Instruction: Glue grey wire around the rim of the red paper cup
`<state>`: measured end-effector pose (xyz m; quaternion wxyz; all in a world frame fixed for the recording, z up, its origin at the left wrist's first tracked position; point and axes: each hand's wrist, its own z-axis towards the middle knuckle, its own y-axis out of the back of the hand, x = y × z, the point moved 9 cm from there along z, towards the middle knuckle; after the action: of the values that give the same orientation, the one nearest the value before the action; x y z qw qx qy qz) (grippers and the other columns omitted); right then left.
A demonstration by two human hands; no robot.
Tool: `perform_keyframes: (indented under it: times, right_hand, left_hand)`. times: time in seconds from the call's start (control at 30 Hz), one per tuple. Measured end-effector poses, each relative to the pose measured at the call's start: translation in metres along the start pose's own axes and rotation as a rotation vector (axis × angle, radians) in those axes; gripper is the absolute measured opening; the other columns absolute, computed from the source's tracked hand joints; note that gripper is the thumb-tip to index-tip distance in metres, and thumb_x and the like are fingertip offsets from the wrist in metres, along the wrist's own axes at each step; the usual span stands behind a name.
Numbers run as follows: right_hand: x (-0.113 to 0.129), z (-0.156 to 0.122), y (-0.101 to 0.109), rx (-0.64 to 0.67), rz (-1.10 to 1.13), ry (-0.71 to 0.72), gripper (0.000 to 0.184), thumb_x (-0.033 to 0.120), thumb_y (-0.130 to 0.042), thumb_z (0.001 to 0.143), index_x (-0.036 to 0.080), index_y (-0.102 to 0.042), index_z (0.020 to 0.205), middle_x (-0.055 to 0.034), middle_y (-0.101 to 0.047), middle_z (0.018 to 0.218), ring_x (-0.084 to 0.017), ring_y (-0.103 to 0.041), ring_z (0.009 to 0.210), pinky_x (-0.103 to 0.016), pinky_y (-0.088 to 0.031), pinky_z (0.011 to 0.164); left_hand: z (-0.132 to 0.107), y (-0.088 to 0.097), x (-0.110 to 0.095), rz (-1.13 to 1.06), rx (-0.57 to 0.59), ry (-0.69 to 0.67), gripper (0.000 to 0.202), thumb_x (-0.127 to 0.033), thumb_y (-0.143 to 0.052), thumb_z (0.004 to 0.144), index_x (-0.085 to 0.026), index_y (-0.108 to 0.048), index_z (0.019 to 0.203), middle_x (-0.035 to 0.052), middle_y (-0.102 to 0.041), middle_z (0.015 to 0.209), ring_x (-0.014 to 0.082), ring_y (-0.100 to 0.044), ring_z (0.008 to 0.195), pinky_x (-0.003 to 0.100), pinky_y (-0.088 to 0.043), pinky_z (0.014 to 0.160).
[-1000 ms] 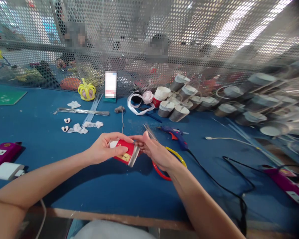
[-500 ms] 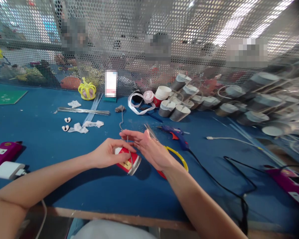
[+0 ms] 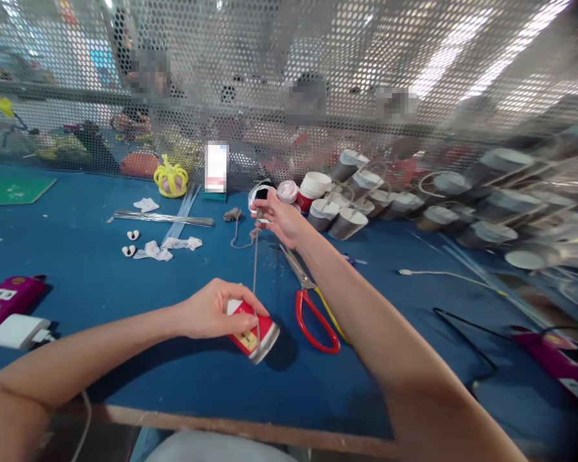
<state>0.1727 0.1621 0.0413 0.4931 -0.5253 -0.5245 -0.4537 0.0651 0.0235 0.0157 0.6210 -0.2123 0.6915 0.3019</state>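
Observation:
My left hand (image 3: 214, 309) is closed around a red and white paper cup (image 3: 268, 335) tipped on its side just above the table. Its thumb presses grey yarn (image 3: 255, 266) against the cup's wall. From there the strand runs taut up to my right hand (image 3: 283, 221), whose fingers close on it farther back over the table. A small grey yarn ball (image 3: 232, 215) lies left of that hand, its loose tail curling toward the fingers. Beneath my right forearm lie scissors (image 3: 318, 324) with red and yellow handles. Part of the yellow handle is hidden by the arm.
Grey-wrapped cups (image 3: 349, 223) and stacked white cups (image 3: 315, 185) stand at the back right. Metal wires (image 3: 164, 218), white lace scraps (image 3: 180, 243) and a yellow basket-like piece (image 3: 170, 179) are left. Purple power strips (image 3: 12, 295) flank both sides; a perforated screen (image 3: 260, 122) rises behind.
My right hand has moved up and away from the cup, drawing the yarn out straight. The scissors now show more fully, while the forearm covers most of the glue gun. My left hand still holds the cup.

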Motion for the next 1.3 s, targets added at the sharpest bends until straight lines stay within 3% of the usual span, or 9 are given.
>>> perform_keyframes:
  times: [0.1, 0.23, 0.37, 0.43, 0.53, 0.67, 0.87, 1.1, 1.3]
  right_hand:
    - [0.021, 0.027, 0.001, -0.033, -0.139, 0.121, 0.049, 0.057, -0.032, 0.085, 0.015, -0.057, 0.086, -0.0075, -0.059, 0.095, -0.010, -0.055, 0.073, -0.019, -0.044, 0.056]
    - [0.029, 0.050, -0.005, -0.036, -0.585, 0.204, 0.056, 0.056, -0.020, 0.088, 0.016, -0.057, 0.096, -0.0078, -0.062, 0.095, -0.010, -0.057, 0.073, -0.019, -0.044, 0.059]
    - [0.019, 0.048, -0.009, 0.029, -0.871, 0.151, 0.036, 0.046, -0.048, 0.082, 0.014, -0.063, 0.075, -0.0065, -0.065, 0.075, -0.014, -0.059, 0.064, -0.024, -0.043, 0.061]
    - [0.022, 0.036, -0.003, 0.018, -1.001, 0.163, 0.027, 0.037, -0.053, 0.081, 0.014, -0.064, 0.073, -0.0056, -0.066, 0.074, -0.015, -0.060, 0.066, -0.024, -0.041, 0.063]
    - [0.029, 0.006, 0.020, -0.036, -1.162, 0.165, 0.026, 0.034, -0.047, 0.083, 0.015, -0.064, 0.079, -0.0054, -0.067, 0.075, -0.017, -0.061, 0.069, -0.024, -0.040, 0.063]
    - [0.027, -0.044, 0.073, -0.197, -1.337, 0.096, 0.029, 0.038, -0.044, 0.083, 0.016, -0.064, 0.082, -0.0067, -0.068, 0.078, -0.019, -0.062, 0.074, -0.026, -0.040, 0.065]
    - [-0.017, -0.096, 0.150, -0.389, -1.511, -0.170, 0.034, 0.039, -0.046, 0.081, 0.010, -0.064, 0.086, -0.0165, -0.068, 0.080, -0.027, -0.063, 0.077, -0.031, -0.042, 0.063]
    - [-0.049, -0.092, 0.177, -0.471, -1.529, -0.285, 0.031, 0.025, -0.051, 0.074, 0.004, -0.064, 0.094, -0.0266, -0.061, 0.101, -0.035, -0.057, 0.097, -0.038, -0.043, 0.074]
    - [-0.050, -0.092, 0.190, -0.552, -1.340, -0.281, 0.026, 0.021, -0.058, 0.066, 0.009, -0.063, 0.088, -0.0212, -0.065, 0.091, -0.034, -0.061, 0.090, -0.038, -0.046, 0.071]
  left_hand:
    - [-0.002, -0.004, 0.001, -0.037, 0.030, 0.009, 0.021, -0.024, -0.061, 0.070, -0.011, -0.067, 0.086, 0.0049, -0.064, 0.077, 0.0111, -0.056, 0.062, 0.018, -0.045, 0.055]
    - [-0.004, -0.008, -0.002, -0.056, 0.069, -0.005, 0.024, -0.026, -0.061, 0.070, -0.009, -0.067, 0.087, 0.0068, -0.064, 0.077, 0.0120, -0.057, 0.061, 0.020, -0.045, 0.055]
    - [-0.003, -0.005, -0.004, -0.062, 0.043, -0.020, 0.023, -0.025, -0.062, 0.069, -0.010, -0.067, 0.086, 0.0065, -0.064, 0.078, 0.0117, -0.057, 0.062, 0.019, -0.046, 0.056]
    - [-0.001, -0.002, -0.003, -0.069, 0.016, -0.021, 0.021, -0.024, -0.062, 0.069, -0.011, -0.067, 0.084, 0.0054, -0.065, 0.078, 0.0112, -0.057, 0.063, 0.019, -0.046, 0.057]
    - [0.002, 0.007, 0.000, -0.095, -0.059, -0.025, 0.020, -0.024, -0.062, 0.068, -0.012, -0.067, 0.083, 0.0041, -0.065, 0.078, 0.0108, -0.058, 0.063, 0.019, -0.046, 0.057]
    - [0.005, 0.022, 0.004, -0.134, -0.190, 0.012, 0.021, -0.024, -0.063, 0.067, -0.011, -0.066, 0.083, 0.0017, -0.063, 0.069, 0.0088, -0.056, 0.056, 0.018, -0.044, 0.053]
    - [0.004, 0.035, 0.001, -0.136, -0.314, 0.013, 0.019, -0.026, -0.061, 0.071, -0.012, -0.063, 0.084, 0.0006, -0.063, 0.067, 0.0085, -0.057, 0.057, 0.018, -0.046, 0.055]
    - [0.004, 0.039, -0.001, -0.072, -0.382, 0.017, 0.018, -0.028, -0.058, 0.072, -0.012, -0.059, 0.080, 0.0004, -0.060, 0.065, 0.0088, -0.055, 0.056, 0.018, -0.045, 0.052]
    - [0.004, 0.046, -0.002, -0.026, -0.423, 0.011, 0.018, -0.029, -0.057, 0.073, -0.011, -0.059, 0.079, 0.0010, -0.059, 0.066, 0.0086, -0.054, 0.056, 0.018, -0.044, 0.051]
